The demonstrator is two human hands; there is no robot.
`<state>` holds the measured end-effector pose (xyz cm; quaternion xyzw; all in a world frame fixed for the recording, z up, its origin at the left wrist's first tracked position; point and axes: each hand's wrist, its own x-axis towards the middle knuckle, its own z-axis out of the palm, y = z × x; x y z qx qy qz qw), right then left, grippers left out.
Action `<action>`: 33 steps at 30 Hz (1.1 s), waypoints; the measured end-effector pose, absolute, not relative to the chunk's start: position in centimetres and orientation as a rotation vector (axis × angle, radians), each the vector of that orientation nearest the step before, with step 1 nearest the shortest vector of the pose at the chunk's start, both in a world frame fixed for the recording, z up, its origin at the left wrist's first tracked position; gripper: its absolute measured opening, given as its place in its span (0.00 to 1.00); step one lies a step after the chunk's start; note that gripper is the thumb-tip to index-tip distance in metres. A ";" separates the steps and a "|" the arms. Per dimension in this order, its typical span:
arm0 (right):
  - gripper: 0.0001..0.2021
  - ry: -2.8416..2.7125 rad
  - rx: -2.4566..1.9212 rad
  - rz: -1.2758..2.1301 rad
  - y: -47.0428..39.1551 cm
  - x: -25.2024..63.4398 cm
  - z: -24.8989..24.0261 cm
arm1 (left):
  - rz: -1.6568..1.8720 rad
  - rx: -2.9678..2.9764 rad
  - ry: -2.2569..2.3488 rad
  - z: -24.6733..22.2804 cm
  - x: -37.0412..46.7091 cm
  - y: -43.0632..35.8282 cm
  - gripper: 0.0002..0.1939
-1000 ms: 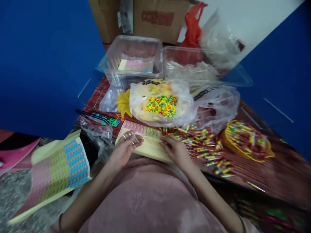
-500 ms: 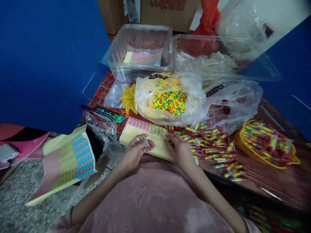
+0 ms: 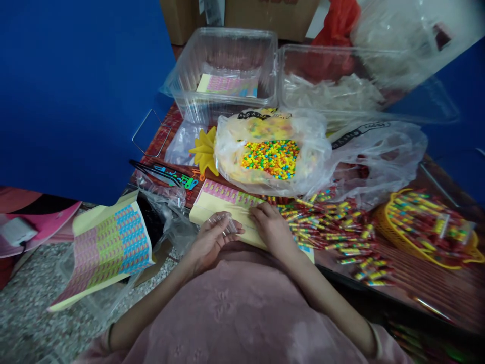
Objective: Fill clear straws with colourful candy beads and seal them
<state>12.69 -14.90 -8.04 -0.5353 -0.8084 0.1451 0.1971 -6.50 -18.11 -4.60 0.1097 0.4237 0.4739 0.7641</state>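
Observation:
Several small clear plastic tubes lie in my left hand, whose fingers are closed around them. Under both hands is a yellow-backed sticker sheet with a printed pink and green strip along its far side. My right hand rests on this sheet with its fingers bent and drawn together. What its fingertips hold, if anything, is hidden. Just right of it spreads a pile of filled candy tubes with colourful labels. Behind the sheet, a white plastic bag lies open around many small coloured candies.
A yellow basket of filled tubes stands at the right. Two clear plastic bins are at the back, one holding a sticker sheet and the other clear plastic pieces. Another sticker sheet hangs at the left above the speckled floor.
My right hand has shifted slightly left on the sheet, its fingers now bent more over it. My left hand still holds the clear tubes. The camera view has moved a little.

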 end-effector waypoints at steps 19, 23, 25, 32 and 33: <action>0.09 -1.706 -1.251 1.048 -16.0 11.5 -5.7 | 1.100 0.340 0.964 -4.9 -5.2 -18.0 0.17; 0.08 -1.800 -1.236 0.937 -16.8 10.8 -5.3 | 1.152 0.312 1.005 -5.1 -4.9 -18.2 0.20; 0.08 -1.844 -1.215 0.888 -17.2 10.5 -5.1 | 1.162 0.313 0.998 -5.2 -4.8 -18.2 0.21; 0.11 -1.963 -1.088 0.996 -16.3 10.2 -4.7 | 1.115 0.229 1.015 -4.9 -5.4 -18.1 0.22; 0.11 -1.963 -1.107 0.943 -15.8 10.2 -5.0 | 1.103 0.227 1.021 -4.8 -5.6 -18.0 0.21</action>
